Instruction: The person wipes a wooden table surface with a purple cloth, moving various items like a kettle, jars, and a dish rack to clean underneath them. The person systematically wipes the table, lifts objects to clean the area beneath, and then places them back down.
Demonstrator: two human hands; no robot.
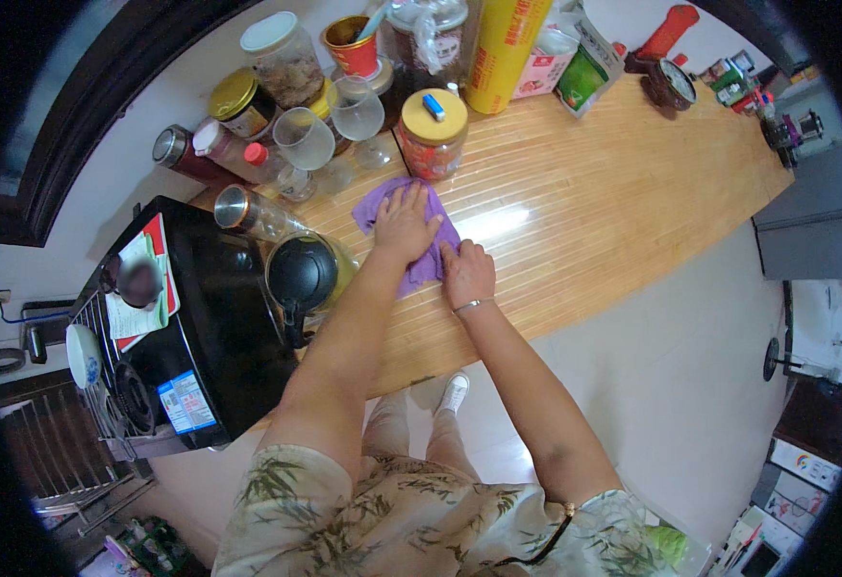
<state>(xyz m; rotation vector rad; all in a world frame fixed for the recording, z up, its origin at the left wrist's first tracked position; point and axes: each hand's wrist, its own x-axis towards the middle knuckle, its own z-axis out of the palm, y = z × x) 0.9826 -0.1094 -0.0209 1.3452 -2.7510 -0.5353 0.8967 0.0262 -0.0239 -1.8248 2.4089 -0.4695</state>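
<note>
A purple cloth [424, 271] lies crumpled on the wooden tabletop [604, 202]. Flat on its upper part rests my left hand [404, 227], fingers stretched out toward the yellow-lidded jar [433, 135]. My right hand [469, 276], with a bracelet at the wrist, is at the cloth's right edge. Its fingers are curled in and its thumb side is against the fabric; they look closed on it. Part of the cloth is hidden under both hands. A small blue object [433, 106] sits on the jar's lid.
Left of my left forearm stands a pitcher with a black lid [303, 272], beside a black appliance [219, 298]. Two stemmed glasses [304, 139], a glass tumbler [248, 212] and several jars crowd the wall side. A yellow cylinder [506, 53] and a bowl [669, 87] stand farther right.
</note>
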